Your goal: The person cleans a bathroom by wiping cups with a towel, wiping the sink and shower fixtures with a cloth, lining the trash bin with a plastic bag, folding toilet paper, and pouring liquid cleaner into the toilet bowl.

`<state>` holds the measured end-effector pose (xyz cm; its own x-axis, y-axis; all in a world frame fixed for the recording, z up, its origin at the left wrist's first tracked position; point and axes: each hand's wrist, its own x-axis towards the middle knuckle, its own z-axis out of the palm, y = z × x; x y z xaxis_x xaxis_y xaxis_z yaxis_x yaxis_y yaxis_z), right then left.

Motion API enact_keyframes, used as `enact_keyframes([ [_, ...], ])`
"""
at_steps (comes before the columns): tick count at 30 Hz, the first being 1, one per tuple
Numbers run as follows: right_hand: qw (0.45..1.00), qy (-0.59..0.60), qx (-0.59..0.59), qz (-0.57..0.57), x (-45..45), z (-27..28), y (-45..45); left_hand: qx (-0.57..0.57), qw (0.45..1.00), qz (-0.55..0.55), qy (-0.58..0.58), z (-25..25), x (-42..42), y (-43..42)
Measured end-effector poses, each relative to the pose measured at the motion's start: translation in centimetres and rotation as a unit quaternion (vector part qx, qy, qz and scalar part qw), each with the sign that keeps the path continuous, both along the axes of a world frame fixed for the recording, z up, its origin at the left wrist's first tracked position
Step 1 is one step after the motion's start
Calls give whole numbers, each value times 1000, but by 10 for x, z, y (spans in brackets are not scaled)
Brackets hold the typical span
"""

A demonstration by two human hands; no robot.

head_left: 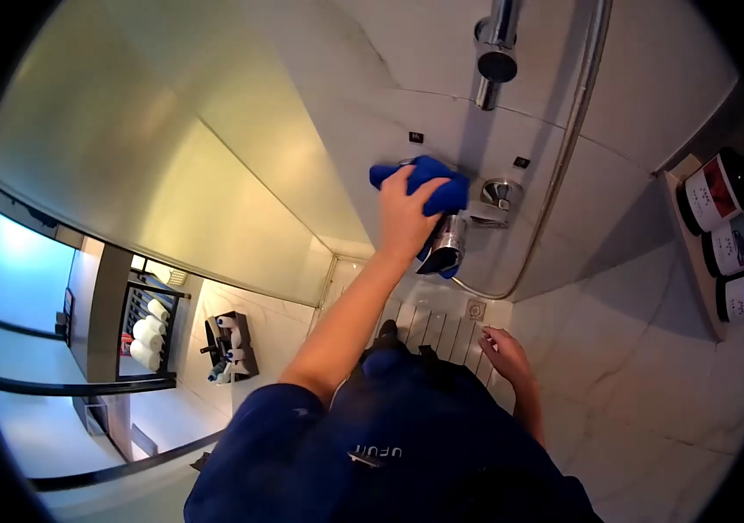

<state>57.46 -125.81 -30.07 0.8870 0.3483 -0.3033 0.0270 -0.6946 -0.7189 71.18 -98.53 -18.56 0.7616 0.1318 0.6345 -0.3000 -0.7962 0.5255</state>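
My left hand (405,218) is closed on a blue cloth (442,187), pressing it over the left part of the chrome shower mixer on the wall. Part of the cloth hangs behind the mixer's spout (449,240). Just right of the cloth is a round chrome knob (501,193), with nothing on it. My right hand (504,353) hangs low by my side, its fingers loosely bent and apart, holding nothing.
Above is a chrome shower fitting (498,61), and a metal hose (564,166) loops down the wall. Labelled bottles (729,235) stand on a shelf at the right. A glass panel (189,166) fills the left. Beyond it are rolled towels (147,336) and a black caddy (231,347).
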Motion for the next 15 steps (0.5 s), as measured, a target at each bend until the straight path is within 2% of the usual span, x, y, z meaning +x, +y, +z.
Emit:
enact_keyframes([
  [1, 1000, -19, 3, 4, 6, 3, 6, -27, 999, 45, -10, -11, -1, 9],
  [2, 1000, -25, -2, -1, 8, 18, 11, -110, 991, 67, -26, -24, 4, 24],
  [3, 999, -28, 18, -7, 6, 19, 11, -156, 978, 129, 49, -37, 11, 48],
  [4, 999, -27, 38, -13, 1, 19, 9, -185, 948, 173, 194, -27, 5, 69],
  [5, 998, -31, 59, -16, 1, 19, 9, -181, 959, 196, 90, -33, -1, 78],
  [7, 991, 0, 122, -58, -3, 1, 9, -232, 963, 112, -75, 5, -19, 51],
  [8, 989, 27, 122, -73, -14, 2, 8, -111, 985, 46, -126, 7, -28, 39],
  [9, 988, 51, 119, -83, -21, 3, 4, -1, 998, -35, -53, 2, -37, 31],
  [10, 994, 40, 81, -55, -24, -10, -3, -26, 998, -58, -20, -22, -40, 23],
  [11, 994, 84, 67, -33, -23, -19, -6, -48, 996, -79, 5, -55, -36, 21],
  [13, 995, 80, 50, -44, -22, 4, -1, -30, 977, -27, 210, -107, -38, 48],
  [15, 998, 45, 9, -52, -30, 10, -14, -244, 927, 124, 258, -220, -53, 103],
])
